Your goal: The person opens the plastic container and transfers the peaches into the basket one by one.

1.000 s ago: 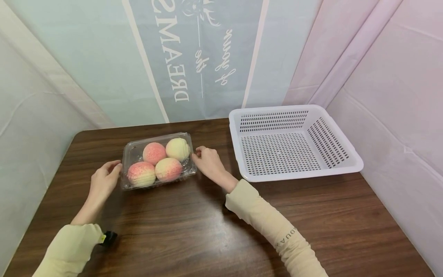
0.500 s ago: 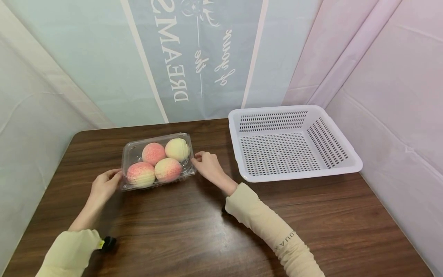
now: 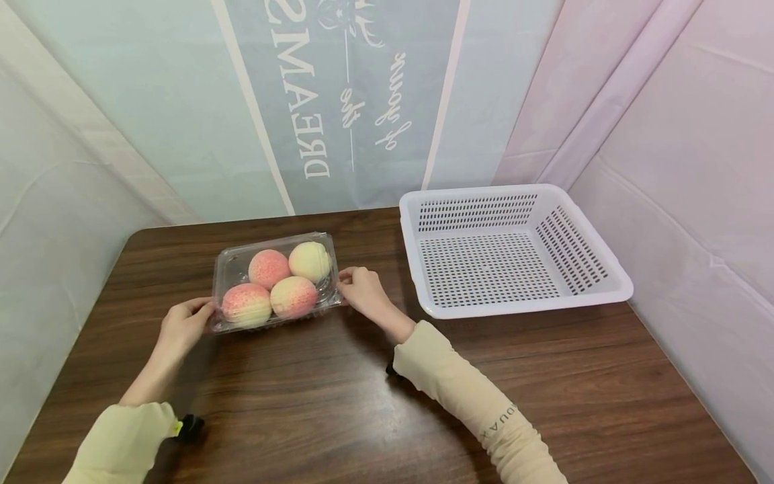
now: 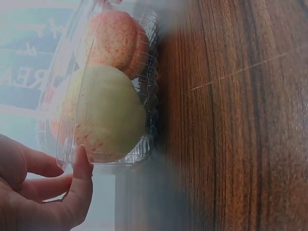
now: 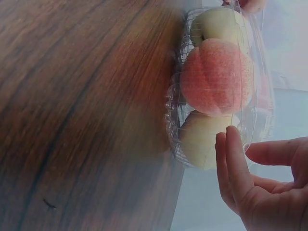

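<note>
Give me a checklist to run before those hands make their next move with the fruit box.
1. Left-hand grip on the box's left edge: ok, pinching it.
2. Right-hand grip on the right edge: ok, pinching it.
3. Clear box resting on the table: ok, it appears flat.
4. Peaches inside: ok, all four lie within the box.
5. Lid snapped shut or loose: cannot tell; it lies over the fruit, but the clear plastic hides any catch.
6. White basket out of the way: ok, it stands apart, beyond the right hand.
</note>
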Motion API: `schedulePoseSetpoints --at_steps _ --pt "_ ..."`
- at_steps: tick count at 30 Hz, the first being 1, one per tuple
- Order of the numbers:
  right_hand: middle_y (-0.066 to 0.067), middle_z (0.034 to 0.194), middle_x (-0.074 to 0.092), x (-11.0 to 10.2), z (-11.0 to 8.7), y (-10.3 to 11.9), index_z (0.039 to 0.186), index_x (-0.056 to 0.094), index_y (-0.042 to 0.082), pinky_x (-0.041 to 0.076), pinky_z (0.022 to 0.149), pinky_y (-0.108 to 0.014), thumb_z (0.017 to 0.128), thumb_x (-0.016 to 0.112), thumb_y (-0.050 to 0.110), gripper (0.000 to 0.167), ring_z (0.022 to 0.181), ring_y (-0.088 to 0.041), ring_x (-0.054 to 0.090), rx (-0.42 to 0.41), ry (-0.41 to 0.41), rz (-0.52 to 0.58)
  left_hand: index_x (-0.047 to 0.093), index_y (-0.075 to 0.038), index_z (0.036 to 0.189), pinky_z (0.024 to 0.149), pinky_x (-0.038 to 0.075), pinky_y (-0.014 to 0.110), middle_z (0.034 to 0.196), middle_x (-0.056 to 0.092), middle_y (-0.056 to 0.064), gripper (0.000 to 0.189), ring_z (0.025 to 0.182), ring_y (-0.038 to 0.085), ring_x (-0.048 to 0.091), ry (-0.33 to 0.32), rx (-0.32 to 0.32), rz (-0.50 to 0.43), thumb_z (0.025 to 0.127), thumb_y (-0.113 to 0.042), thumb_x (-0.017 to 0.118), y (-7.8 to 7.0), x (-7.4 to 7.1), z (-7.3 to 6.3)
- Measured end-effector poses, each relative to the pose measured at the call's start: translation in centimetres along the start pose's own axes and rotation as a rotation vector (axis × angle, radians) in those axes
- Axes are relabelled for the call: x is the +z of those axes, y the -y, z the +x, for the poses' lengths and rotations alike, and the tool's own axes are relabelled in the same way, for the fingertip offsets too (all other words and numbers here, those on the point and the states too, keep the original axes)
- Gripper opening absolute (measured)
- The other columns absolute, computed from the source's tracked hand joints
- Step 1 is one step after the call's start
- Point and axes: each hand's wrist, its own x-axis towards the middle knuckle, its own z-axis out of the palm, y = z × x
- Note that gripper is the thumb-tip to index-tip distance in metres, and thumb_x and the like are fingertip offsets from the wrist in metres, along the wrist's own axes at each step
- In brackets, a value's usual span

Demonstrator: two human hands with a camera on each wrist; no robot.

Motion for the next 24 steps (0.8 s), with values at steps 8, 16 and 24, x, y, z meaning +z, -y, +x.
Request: schedulePoseSetpoints --at_steps 8,16,24 --pt "-0.008 0.081 0.067 -0.1 0.1 0.2 0.110 0.061 -0.004 0.049 0.054 -0.021 0.086 0.053 0.005 0.027 0.060 -0.014 0.064 -0.002 -0.021 -0.036 0.055 0.014 0.112 0.052 0.043 0.018 0.083 0.065 0.015 0.039 0.061 -0.001 0.048 -0.020 0.006 0.004 0.096 -0.017 0.041 -0.3 0.1 0.2" --pt "-0.006 0.081 0.067 -0.1 0.5 -0.1 0.110 0.063 -0.001 0.045 0.050 -0.018 0.084 0.052 0.004 0.029 0.062 -0.016 0.065 -0.009 -0.064 -0.045 0.055 0.014 0.113 0.052 0.043 0.017 0.079 0.064 0.009 0.038 0.060 -0.002 0.048 -0.016 -0.013 -0.036 0.096 -0.017 0.039 -0.5 0.4 0.8" --pt "-0.005 0.081 0.068 -0.3 1.1 -0.4 0.109 0.065 0.002 0.040 0.053 -0.018 0.081 0.054 0.006 0.031 0.060 -0.008 0.054 -0.029 -0.099 -0.088 0.053 0.014 0.116 0.053 0.044 0.016 0.080 0.064 0.005 0.039 0.062 -0.006 0.049 -0.011 -0.019 -0.088 0.097 -0.017 0.038 -0.7 0.5 1.6"
